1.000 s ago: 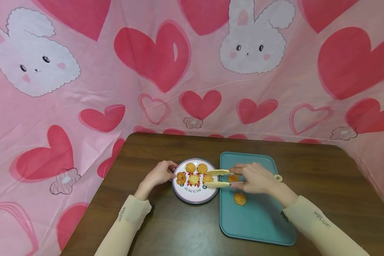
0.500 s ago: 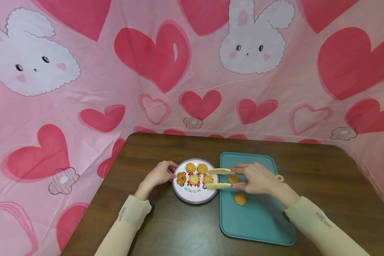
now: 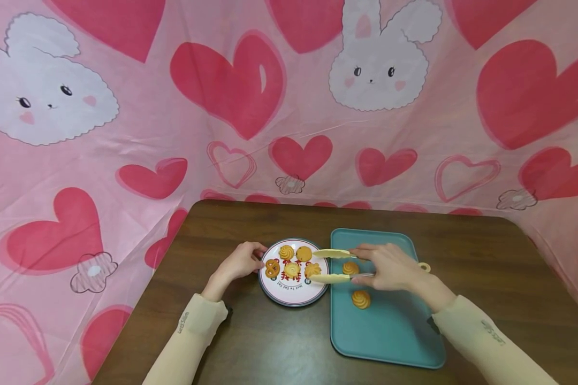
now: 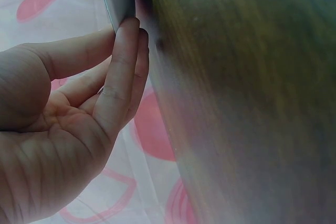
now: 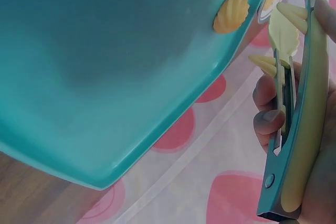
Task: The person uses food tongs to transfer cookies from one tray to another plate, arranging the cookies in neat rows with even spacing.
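Grip of the right hand [image 3: 392, 267]: fingers and thumb closed round a pair of pale yellow tongs [image 3: 333, 253], held along the sides. Long axis of the tongs runs crosswise in the head view, tips pointing left over the right side of a printed white plate [image 3: 294, 298]. Their arms stand apart, one farther from the person, one nearer. A flower-shaped cookie [image 3: 312, 269] lies between the tips; the nearer tip overlaps its edge in view, contact cannot be told. The farther tip is clear of it.

Left hand [image 3: 242, 261] pinches the plate's left rim between thumb and fingers. Also on the plate: a pretzel [image 3: 272, 268], a swirl cookie [image 3: 286, 252], a flat round cookie [image 3: 304, 254] and, centrally, a ring-like cookie [image 3: 291, 270].

Just right of the plate, a teal tray [image 3: 385, 337] lies lengthwise away from the person, bearing two piped swirls [image 3: 361, 299]. Both plate and tray rest on a dark wood-grain table [image 3: 274, 342]. Behind hangs a creased pink sheet [image 3: 197, 133] printed with hearts and rabbits.
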{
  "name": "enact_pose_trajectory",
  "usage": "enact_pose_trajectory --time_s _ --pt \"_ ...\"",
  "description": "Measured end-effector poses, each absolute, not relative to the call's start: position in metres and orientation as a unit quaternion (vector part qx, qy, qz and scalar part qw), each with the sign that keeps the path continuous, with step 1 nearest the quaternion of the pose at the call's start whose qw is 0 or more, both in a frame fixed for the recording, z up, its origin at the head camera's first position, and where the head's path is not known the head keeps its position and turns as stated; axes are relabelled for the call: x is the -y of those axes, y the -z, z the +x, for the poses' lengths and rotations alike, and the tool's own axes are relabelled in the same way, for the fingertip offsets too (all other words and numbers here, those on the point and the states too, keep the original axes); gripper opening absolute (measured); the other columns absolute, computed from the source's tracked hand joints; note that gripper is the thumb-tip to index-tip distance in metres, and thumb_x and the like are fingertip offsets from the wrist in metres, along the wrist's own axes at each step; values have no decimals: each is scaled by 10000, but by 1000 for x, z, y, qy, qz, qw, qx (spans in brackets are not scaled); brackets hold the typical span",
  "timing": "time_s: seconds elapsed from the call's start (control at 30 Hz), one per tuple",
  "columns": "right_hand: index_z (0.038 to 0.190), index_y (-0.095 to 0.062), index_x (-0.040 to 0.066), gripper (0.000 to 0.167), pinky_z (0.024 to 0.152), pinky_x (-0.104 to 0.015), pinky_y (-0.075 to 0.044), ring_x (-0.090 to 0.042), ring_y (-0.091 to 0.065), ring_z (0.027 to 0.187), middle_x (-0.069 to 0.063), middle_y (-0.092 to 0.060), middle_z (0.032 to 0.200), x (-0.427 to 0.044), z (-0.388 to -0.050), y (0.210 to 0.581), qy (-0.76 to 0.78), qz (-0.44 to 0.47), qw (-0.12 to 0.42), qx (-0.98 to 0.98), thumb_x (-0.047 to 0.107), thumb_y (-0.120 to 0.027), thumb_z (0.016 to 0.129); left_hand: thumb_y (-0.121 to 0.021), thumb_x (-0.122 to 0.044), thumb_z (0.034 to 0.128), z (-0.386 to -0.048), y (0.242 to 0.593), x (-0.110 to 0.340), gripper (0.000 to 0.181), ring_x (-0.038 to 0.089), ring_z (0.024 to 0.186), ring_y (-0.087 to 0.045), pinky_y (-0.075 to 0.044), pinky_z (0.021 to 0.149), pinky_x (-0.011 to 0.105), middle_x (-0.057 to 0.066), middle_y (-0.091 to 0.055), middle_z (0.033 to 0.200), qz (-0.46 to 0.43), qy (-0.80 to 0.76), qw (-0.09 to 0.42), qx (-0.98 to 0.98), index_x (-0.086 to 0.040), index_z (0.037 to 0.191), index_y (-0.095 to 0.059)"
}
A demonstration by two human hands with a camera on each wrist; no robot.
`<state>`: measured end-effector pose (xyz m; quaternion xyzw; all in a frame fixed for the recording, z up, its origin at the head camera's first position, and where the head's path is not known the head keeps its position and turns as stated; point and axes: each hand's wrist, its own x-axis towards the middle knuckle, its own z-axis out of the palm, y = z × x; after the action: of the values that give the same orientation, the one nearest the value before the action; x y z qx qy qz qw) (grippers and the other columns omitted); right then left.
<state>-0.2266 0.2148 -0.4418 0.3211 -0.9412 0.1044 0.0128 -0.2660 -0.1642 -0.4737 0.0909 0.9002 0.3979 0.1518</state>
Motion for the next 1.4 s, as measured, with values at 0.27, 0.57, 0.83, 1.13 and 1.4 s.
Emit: enact_pose_trajectory --time_s 0.27,0.57,0.83,1.13,1.4 --pt "1309 -667 116 698 669 -329 -531 -42 -562 637 -80 -662 1260 -222 -225 439 -108 312 23 944 572 -763 790 -741 22 853 -265 474 165 364 189 714 -604 -568 645 306 107 -631 937 93 -397 147 -901 39 1206 -653" --pt "1284 -681 106 669 734 -393 -561 -201 -690 901 -57 -678 1219 -231 -223 438 -112 321 51 939 534 -786 780 -734 38 854 -266 476 164 358 169 714 -616 -571 630 309 101 -628 923 93 -395 146 -902 48 1202 -652" --pt "1305 -666 108 681 817 -494 -554 -262 -680 1019 -78 -670 1241 -249 -218 444 -111 294 58 947 543 -770 791 -733 45 852 -266 475 164 362 174 728 -615 -574 640 308 105 -630 925 92 -396 146 -902 51 1204 -650" --pt "1296 -670 104 703 743 -438 -556 -213 -690 923 -58 -673 1227 -273 -211 456 -113 266 62 955 546 -799 764 -733 37 857 -266 475 164 362 176 733 -609 -574 645 309 104 -626 933 91 -396 149 -901 42 1209 -650" --pt "1315 -659 119 724 791 -500 -548 -258 -690 965 -92 -664 1255 -285 -204 464 -112 246 51 962 599 -760 782 -732 29 862 -265 475 165 363 184 735 -603 -568 645 305 103 -622 938 86 -392 152 -903 32 1216 -649"
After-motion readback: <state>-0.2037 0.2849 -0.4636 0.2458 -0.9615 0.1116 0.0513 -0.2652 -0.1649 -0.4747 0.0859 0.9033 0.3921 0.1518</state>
